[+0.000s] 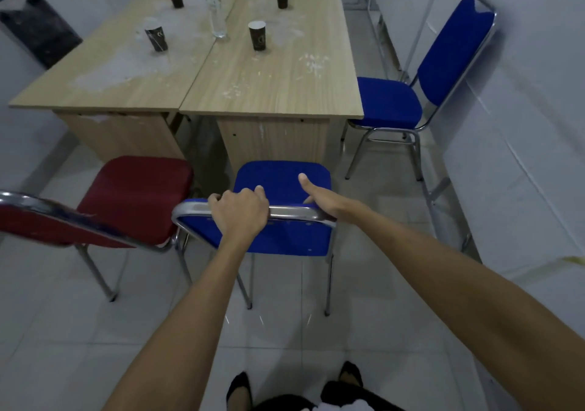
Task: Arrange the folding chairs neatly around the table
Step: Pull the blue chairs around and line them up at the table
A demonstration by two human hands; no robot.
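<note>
Your blue chair (281, 186) stands at the near edge of the wooden table (272, 94), its seat pointing toward the table and its backrest toward you. The front of the seat sits just short of the table's panel leg, not tucked under the top.

Your left hand (239, 212) is wrapped over the chrome top rail (294, 213) of that backrest, fingers curled down the far side, clamped on the bar. Your right hand (319, 198) rests at the rail's right corner with the thumb stretched out over the seat; the fingers are hidden behind the rail, so you cannot tell whether they are closed around it.

Just beside the blue chair, along the same near edge of the table, stands a red chair (139, 186), also facing the table, its chrome-framed back angled toward you. At the table's right side a second blue chair (411, 94) faces the table, its seat close to the table's corner and its back near the white wall. At the table's far left corner a dark chair back (38, 30) leans in view.

The table is two desks pushed together, dusted with white smears. On it stand four dark paper cups (257, 35) and a clear plastic bottle (215, 5) with a green cap, near the seam between the desks.

Your dark shoes (239, 387) show on the white tiled floor (79, 331), well back from the table.
</note>
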